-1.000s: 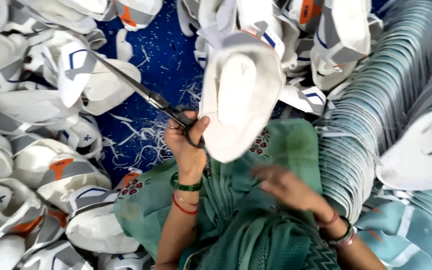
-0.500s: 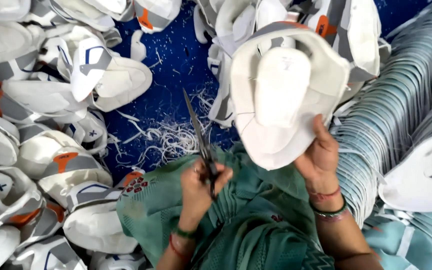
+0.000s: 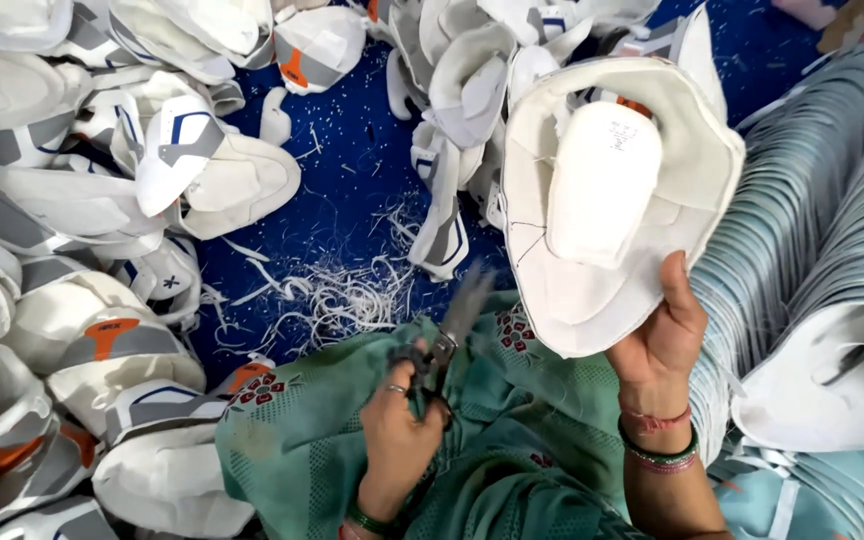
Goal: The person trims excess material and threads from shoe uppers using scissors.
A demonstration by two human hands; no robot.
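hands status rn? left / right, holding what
Left hand: closed on the handles of the scissors, blades blurred.
Right hand: closed on the lower edge of a white shoe upper, held up.

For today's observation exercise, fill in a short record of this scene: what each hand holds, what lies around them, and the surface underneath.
left hand: the left hand grips a pair of scissors, blades blurred and pointing up and away
right hand: the right hand holds up a white shoe upper by its lower edge, inner side showing
lap: green patterned cloth
left side: heap of white shoe uppers with grey, blue and orange patches
right side: stack of pale blue-grey flat pieces
floor: blue surface strewn with white trimmings
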